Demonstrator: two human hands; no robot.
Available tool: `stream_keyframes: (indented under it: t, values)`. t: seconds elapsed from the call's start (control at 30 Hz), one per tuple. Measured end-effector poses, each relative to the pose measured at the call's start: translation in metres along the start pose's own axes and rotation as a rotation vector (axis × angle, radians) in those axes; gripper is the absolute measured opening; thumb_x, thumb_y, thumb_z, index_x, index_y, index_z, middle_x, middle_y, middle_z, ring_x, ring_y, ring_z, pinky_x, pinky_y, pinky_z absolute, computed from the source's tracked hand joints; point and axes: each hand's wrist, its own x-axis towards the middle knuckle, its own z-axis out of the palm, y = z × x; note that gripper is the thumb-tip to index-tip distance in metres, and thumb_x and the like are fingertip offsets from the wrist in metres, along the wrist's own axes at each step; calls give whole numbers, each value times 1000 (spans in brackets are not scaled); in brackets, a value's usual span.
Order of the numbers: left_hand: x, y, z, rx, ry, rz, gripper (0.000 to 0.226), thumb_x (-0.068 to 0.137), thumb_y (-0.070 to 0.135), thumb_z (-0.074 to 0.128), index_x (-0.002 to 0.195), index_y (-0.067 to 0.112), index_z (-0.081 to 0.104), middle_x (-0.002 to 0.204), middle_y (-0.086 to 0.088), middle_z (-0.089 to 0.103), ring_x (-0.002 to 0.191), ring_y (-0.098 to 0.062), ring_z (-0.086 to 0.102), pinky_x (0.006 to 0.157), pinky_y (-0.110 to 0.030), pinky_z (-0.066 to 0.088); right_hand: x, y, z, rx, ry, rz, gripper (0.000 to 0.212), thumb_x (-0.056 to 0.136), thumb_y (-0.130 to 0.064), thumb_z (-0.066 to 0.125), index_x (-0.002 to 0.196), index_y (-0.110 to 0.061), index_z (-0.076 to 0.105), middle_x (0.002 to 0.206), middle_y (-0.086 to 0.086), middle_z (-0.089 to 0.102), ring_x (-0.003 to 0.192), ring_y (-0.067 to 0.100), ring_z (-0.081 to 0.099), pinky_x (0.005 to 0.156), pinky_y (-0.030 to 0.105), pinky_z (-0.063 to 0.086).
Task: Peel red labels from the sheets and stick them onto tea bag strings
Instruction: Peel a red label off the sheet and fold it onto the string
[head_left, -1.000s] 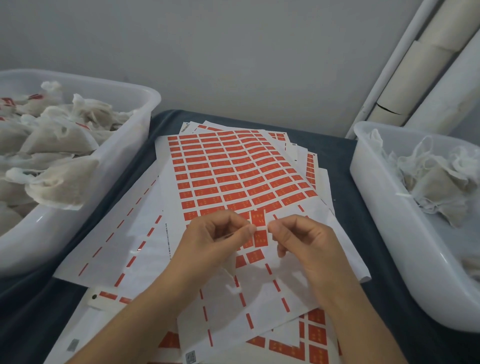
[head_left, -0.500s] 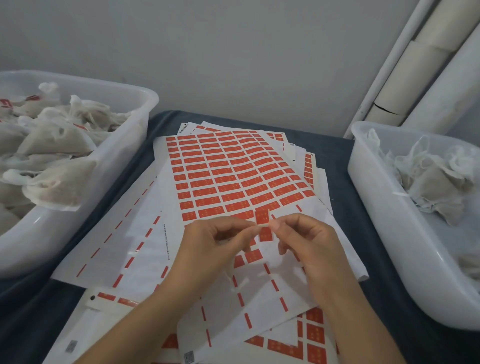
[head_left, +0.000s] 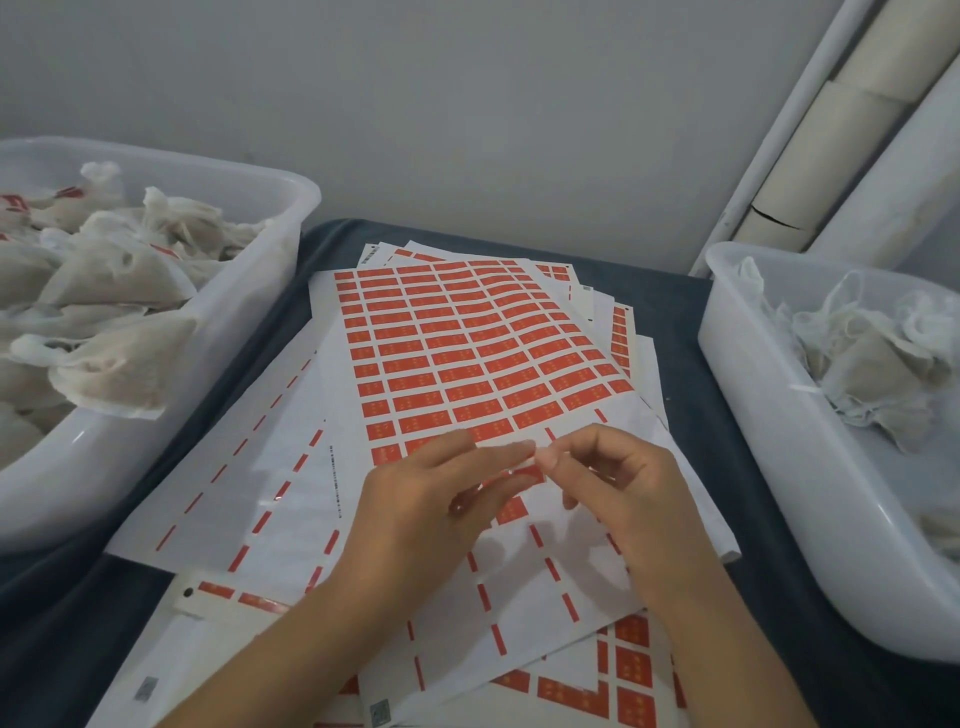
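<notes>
A sheet of red labels (head_left: 467, 353) lies on top of a pile of sheets in the middle, its near rows peeled down to white backing. Above the near part my left hand (head_left: 436, 504) and my right hand (head_left: 618, 488) meet fingertip to fingertip. Between them they pinch a small red label (head_left: 525, 474), mostly hidden under the left fingers. Any tea bag string there is too thin and blurred to make out. Tea bags (head_left: 114, 291), some with red tags, fill the left tub. More tea bags (head_left: 872, 358) lie in the right tub.
The white left tub (head_left: 291, 218) and white right tub (head_left: 727, 332) flank the pile on a dark blue cloth (head_left: 675, 312). Used backing sheets (head_left: 249, 467) spread out to the left and near side. Pale pipes (head_left: 831, 130) lean in the back right corner.
The red label stood up between my fingertips before; now it sits lower and is largely covered by my left fingers. Both hands stayed in place, fingertips pressed closer together.
</notes>
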Motion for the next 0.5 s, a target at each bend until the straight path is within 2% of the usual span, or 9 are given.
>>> stream_keyframes:
  t: [0.07,0.13,0.2,0.27,0.3,0.37,0.5]
  values:
    - [2,1,-1,-27,29,-35,25,75,23,60,94,16,74,69,14,60,55,5,47,56,1,41,-1,-2,1,-69,25,-86,12,67,-46,60,73,-34,60,79,-33,64,84,-8,60,66,0,43]
    - [2,4,-3,-132,41,-111,22,74,29,60,91,26,72,66,21,59,54,-7,55,55,-3,45,-2,-3,2,-110,80,-158,11,71,-47,65,74,-38,59,82,-40,61,89,-9,59,68,-1,42]
    - [5,11,-6,-318,31,-280,16,68,39,59,81,44,67,60,25,61,70,-6,60,60,-5,47,-2,-4,0,-13,181,-149,20,69,-50,68,80,-36,60,85,-38,63,89,-9,60,66,0,43]
    - [9,17,-10,-571,59,-527,9,58,46,60,60,51,66,63,21,66,66,0,61,51,-10,46,-2,-5,-2,154,251,-84,29,66,-50,64,88,-32,60,88,-29,66,88,-4,63,63,2,45]
    - [11,19,-12,-693,73,-649,9,53,46,61,57,49,69,64,20,67,59,0,60,46,-11,43,-1,-6,-2,196,244,-60,30,65,-49,62,88,-31,60,88,-27,67,87,-3,63,62,2,46]
    - [12,20,-15,-850,89,-801,14,52,41,63,62,40,73,63,14,69,48,-3,58,48,-11,41,-3,-6,5,171,169,-46,28,63,-47,61,85,-29,60,85,-32,65,87,-9,61,63,0,43]
    - [16,24,-17,-926,116,-845,14,58,31,63,62,27,76,45,14,58,40,2,54,38,-9,40,-5,-4,18,151,71,-23,21,64,-40,63,82,-29,61,82,-34,65,87,-12,60,64,-1,43]
